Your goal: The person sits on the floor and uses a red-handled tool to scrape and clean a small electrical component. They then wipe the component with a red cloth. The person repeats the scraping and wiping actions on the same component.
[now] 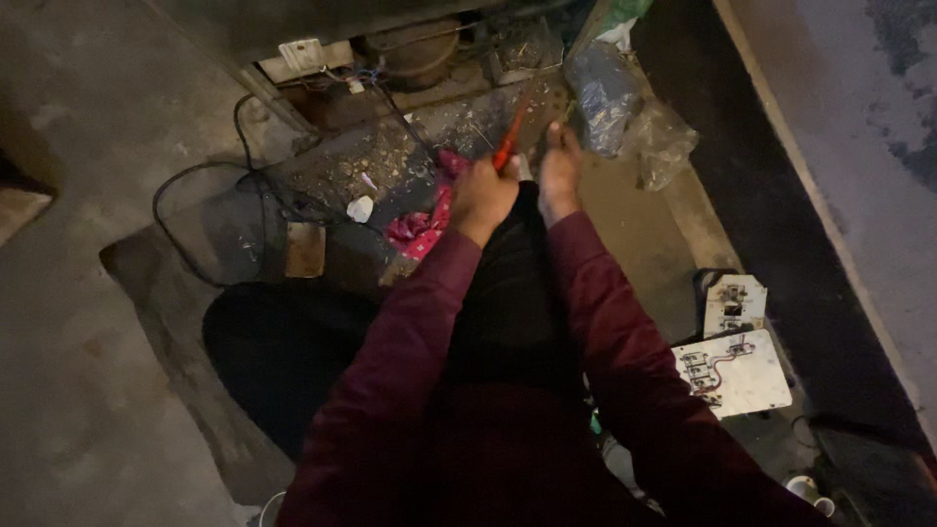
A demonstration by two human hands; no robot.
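Red-handled screwdriver (509, 141) gripped in left hand (482, 196), fist closed round the handle, shaft angled up and away toward the debris-strewn base plate (410, 146) of an opened appliance. Long axis roughly along the forearm line, tilted slightly right. Right hand (560, 176) just beside, fingers curled, seemingly pinching something small and thin at the fingertips; too dark to tell what. Left hand nearer the tool, obviously; both hands close together above a dark knee. Ahead: dusty metal, loose black cable (210, 200) looping left, white switch box (301, 54) at top, round dark compressor-like body (415, 54) behind. Crumpled pink cloth (422, 229) left of the hands, clear plastic bags (625, 112) right. Two white boards with wiring (734, 371) lying on concrete floor (78, 322), well apart to the right. Maroon sleeves (410, 332), soft knit.
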